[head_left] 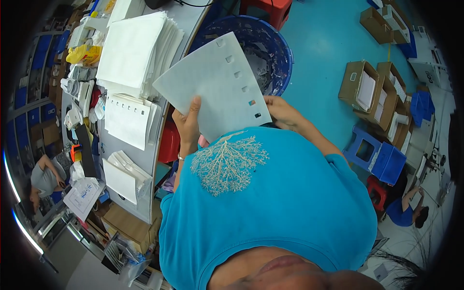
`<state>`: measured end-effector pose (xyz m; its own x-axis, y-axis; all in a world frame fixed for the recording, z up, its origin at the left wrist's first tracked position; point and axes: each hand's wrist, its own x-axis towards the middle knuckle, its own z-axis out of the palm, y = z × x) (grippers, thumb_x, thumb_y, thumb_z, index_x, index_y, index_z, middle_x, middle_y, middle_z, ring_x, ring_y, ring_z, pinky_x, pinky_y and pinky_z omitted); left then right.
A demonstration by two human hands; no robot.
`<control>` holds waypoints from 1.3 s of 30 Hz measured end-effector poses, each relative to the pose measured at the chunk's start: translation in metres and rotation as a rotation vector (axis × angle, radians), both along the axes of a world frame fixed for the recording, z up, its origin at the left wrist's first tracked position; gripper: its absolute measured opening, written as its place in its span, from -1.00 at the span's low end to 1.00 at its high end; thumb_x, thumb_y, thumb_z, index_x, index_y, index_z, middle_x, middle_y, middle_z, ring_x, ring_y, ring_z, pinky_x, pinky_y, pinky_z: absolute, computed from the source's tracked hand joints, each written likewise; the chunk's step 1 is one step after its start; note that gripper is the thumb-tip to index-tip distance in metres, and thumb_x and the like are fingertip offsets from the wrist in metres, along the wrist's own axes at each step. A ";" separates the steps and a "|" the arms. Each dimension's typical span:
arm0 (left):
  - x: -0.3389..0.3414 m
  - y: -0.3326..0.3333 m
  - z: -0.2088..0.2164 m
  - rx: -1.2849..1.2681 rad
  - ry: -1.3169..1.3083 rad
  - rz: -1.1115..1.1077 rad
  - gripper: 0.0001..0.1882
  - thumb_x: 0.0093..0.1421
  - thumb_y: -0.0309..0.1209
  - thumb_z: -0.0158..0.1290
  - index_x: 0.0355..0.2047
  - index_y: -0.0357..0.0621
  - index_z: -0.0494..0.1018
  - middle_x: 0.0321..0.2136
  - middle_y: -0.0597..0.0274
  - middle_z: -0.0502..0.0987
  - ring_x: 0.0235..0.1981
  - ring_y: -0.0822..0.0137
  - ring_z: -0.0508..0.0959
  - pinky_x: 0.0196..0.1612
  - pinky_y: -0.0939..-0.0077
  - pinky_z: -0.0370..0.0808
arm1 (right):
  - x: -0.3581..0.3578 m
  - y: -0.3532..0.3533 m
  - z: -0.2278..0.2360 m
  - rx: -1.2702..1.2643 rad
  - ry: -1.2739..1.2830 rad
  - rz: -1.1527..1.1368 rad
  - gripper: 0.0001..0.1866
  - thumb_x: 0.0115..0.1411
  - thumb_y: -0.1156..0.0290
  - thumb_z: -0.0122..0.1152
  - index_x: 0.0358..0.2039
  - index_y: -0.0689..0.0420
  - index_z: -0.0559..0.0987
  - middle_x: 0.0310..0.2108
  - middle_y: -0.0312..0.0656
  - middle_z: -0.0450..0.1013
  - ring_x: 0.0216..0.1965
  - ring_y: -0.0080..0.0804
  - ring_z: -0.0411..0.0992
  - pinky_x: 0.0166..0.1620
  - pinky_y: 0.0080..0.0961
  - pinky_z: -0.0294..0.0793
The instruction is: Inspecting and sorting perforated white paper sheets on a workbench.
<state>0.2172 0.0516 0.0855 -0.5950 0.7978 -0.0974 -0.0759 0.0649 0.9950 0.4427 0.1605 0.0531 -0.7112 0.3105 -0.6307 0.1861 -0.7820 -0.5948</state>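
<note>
A white paper sheet (208, 77) with a row of small square cut-outs along its right edge is held up in front of my chest. My left hand (188, 121) grips its lower left edge, thumb on the upper face and fingers hidden underneath. At the lower right corner, my right hand (280, 111) has closed on the edge, its fingertips partly out of sight. Left of the sheet, a tall stack of white sheets (130, 48) lies on the table. Beside that stack are a smaller pile with similar cut-outs (126, 121) and another bundle of sheets (123, 176).
Beyond the held sheet stands a round blue bin (285, 53) with scraps inside. A red stool (270, 12) is behind it. Cardboard boxes (357, 87), a blue stool (360, 147) and a blue crate (389, 162) stand at right. Other people sit at far left and far right.
</note>
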 end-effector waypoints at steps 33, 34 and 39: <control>-0.044 0.005 0.009 -0.025 -0.036 -0.296 -0.65 0.17 -0.26 0.17 -0.19 -0.33 0.48 -0.33 0.18 0.56 -0.35 0.46 0.51 -0.29 0.60 0.44 | -0.044 -0.020 0.033 -0.135 -0.094 -0.195 -0.60 0.17 0.47 0.14 0.02 0.33 0.41 -0.10 0.02 0.46 -0.12 -0.32 0.48 -0.16 -0.31 0.59; -0.045 0.007 0.009 -0.020 -0.018 -0.292 -0.65 0.18 -0.26 0.16 -0.20 -0.33 0.49 -0.34 0.19 0.56 -0.36 0.46 0.51 -0.31 0.61 0.44 | -0.047 -0.019 0.026 -0.206 -0.004 -0.288 -0.62 0.18 0.46 0.12 0.01 0.31 0.42 -0.11 0.01 0.46 -0.13 -0.32 0.49 -0.18 -0.33 0.60; -0.051 0.007 -0.006 -0.074 -0.096 -0.270 -0.65 0.19 -0.25 0.14 -0.19 -0.32 0.48 -0.33 0.19 0.56 -0.35 0.46 0.51 -0.29 0.60 0.44 | -0.052 0.010 0.017 -0.222 0.159 -0.393 -0.65 0.22 0.41 0.08 -0.01 0.28 0.44 -0.15 -0.03 0.49 -0.15 -0.34 0.51 -0.21 -0.37 0.61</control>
